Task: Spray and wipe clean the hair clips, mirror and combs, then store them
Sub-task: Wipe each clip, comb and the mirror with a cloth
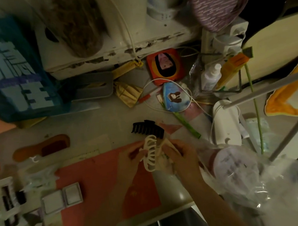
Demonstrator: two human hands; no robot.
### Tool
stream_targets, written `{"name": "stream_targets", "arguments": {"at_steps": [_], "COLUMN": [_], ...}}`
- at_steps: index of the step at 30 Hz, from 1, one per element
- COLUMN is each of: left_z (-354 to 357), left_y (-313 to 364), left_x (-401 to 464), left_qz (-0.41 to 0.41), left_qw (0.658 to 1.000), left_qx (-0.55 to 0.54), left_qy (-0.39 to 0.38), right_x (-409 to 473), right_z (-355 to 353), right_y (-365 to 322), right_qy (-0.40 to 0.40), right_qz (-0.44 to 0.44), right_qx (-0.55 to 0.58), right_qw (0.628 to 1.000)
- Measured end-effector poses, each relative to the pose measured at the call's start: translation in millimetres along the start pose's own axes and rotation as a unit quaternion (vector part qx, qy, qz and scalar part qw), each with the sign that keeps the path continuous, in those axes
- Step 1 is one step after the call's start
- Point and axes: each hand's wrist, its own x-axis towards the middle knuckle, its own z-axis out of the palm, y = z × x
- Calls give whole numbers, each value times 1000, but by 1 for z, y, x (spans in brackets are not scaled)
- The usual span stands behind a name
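Curling round the cream hair clip (150,154), both hands' fingers (171,151) pinch it.

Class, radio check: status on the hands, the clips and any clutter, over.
Left hand grips white claw clip. Right hand wipes it with tissue. Black claw clip waits behind on desk. White cable nearby, not obstructing.

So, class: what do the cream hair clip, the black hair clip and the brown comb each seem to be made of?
Cream hair clip, held in both hands: probably plastic, smooth moulded loops, matte look. Black hair clip: likely plastic too, uniform dark moulded teeth. Brown comb: looks like wood from its warm brown tone, though dim light leaves brown plastic possible.
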Motion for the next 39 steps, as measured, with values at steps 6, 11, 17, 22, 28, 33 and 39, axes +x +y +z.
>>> {"name": "stream_targets", "arguments": {"at_steps": [6,11,17,22,28,33,39], "left_z": [-2,-18,-58,-104,-177,-239,-330], "left_y": [2,13,30,32,16,-3,-47], "left_x": [0,-14,-42,-74,-116,-135,-141], "left_qz": [-8,-49,-32,14,16,6,3], "left_qw": [1000,994,990,984,973,968,970], "left_qx": [-3,-75,-78,-3,-4,-58,19], "left_qy": [13,58,114,178,231,246,244], "right_x": [0,-10,-27,-45,-72,-93,-124], "right_z": [1,5,19,47,106,166,251], "right_y": [1,-12,-27,-36,-39,-39,-26], "right_qy": [6,34,11,-39,-102,-130,-91], "right_qz": [23,-6,-36,-87,-84,-71,-24], "right_qx": [0,-4,-44,-91,-107,-117,-86], "right_qw": [1000,999,998,991,986,982,992]}}
